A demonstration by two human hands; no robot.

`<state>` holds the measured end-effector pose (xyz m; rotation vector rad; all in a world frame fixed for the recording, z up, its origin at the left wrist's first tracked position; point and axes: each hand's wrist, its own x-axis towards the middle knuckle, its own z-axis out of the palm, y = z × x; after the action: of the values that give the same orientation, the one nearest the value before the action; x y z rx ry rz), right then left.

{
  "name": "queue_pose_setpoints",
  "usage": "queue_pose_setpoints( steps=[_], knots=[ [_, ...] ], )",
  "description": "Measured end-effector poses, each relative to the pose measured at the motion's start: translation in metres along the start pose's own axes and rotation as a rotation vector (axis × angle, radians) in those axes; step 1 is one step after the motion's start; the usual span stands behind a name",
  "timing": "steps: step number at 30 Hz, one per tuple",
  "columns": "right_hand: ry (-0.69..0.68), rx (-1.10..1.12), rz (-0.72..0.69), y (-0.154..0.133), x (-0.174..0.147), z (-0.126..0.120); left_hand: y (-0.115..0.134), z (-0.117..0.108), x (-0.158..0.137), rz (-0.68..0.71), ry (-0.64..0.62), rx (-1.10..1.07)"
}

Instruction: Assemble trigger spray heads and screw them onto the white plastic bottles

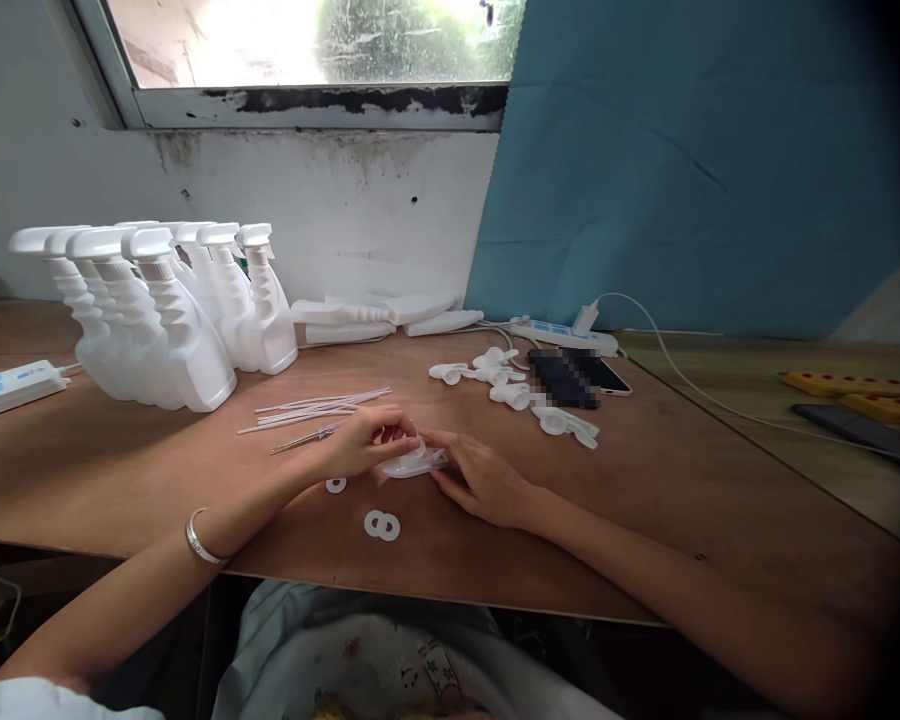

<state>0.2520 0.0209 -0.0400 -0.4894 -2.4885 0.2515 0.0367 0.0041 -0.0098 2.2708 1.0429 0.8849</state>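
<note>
A small translucent plastic part (414,464) is between my hands, just above or on the table. My left hand (367,440) is closed on its upper side, thumb and forefinger pinched by a rounded bit. At its right end, my right hand (487,482) grips it between the thumb and fingers. Close by my left wrist lies a white ring washer (336,486). Two more overlapping washers (382,526) rest nearer the table's front edge. Thin white tubes (307,408) and a slim metal tool (304,440) lie behind my left hand.
Several white spray bottles (195,330) stand at the back left. Similar translucent parts (517,395) lie right of centre, by a blurred dark phone (570,378). White plastic shells (379,315) lie along the wall. Power strips (562,334) sit at the back and far left.
</note>
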Motion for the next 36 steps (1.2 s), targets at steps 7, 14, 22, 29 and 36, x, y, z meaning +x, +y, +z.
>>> queue_pose_setpoints(
  steps=[7, 14, 22, 29, 36],
  knots=[
    [0.013, -0.096, -0.088, -0.002, 0.001, -0.001, 0.000, -0.005, -0.003, 0.148, -0.001, 0.153],
    [0.003, -0.141, -0.118, -0.006, 0.003, -0.003, -0.002, -0.001, -0.004, 0.219, -0.063, 0.116],
    [0.015, -0.133, -0.130, -0.006, 0.002, -0.001, -0.004, -0.002, -0.005, 0.337, -0.047, 0.251],
    [0.027, -0.129, -0.127, -0.006, 0.004, -0.002, -0.005, -0.002, -0.004, 0.428, -0.006, 0.272],
    [0.024, -0.087, -0.075, -0.006, 0.005, -0.001, -0.011, -0.004, -0.002, 0.415, -0.056, 0.291]
  ],
)
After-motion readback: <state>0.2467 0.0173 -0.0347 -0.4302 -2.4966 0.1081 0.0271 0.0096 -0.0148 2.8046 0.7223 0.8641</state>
